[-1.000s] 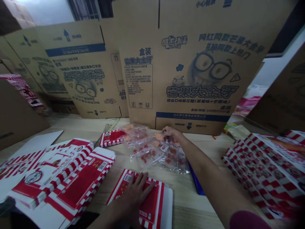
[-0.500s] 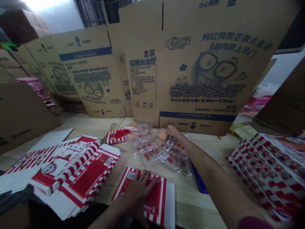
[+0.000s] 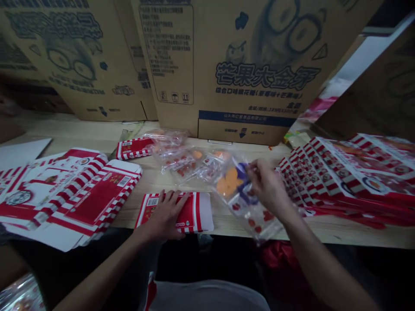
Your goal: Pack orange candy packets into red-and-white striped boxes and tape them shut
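My left hand [image 3: 164, 214] lies flat, fingers spread, on a flattened red-and-white striped carton [image 3: 194, 212] at the near edge of the wooden table [image 3: 227, 222]. My right hand [image 3: 267, 185] is closed in a pinch on a clear plastic candy packet [image 3: 233, 183] with orange and red pieces inside, lifted a little above the table. Behind it a loose heap of several similar clear packets [image 3: 181, 157] lies at the table's middle.
A stack of flat striped cartons [image 3: 65, 194] lies at the left, another fanned stack [image 3: 350, 172] at the right. One small striped carton [image 3: 132, 149] sits behind. Large brown printed shipping boxes [image 3: 246, 65] stand along the back. My lap is below the table edge.
My right hand has drawn back from the far side of the packet heap toward me, now holding one packet. The view has tilted downward. The left hand stays on the carton.
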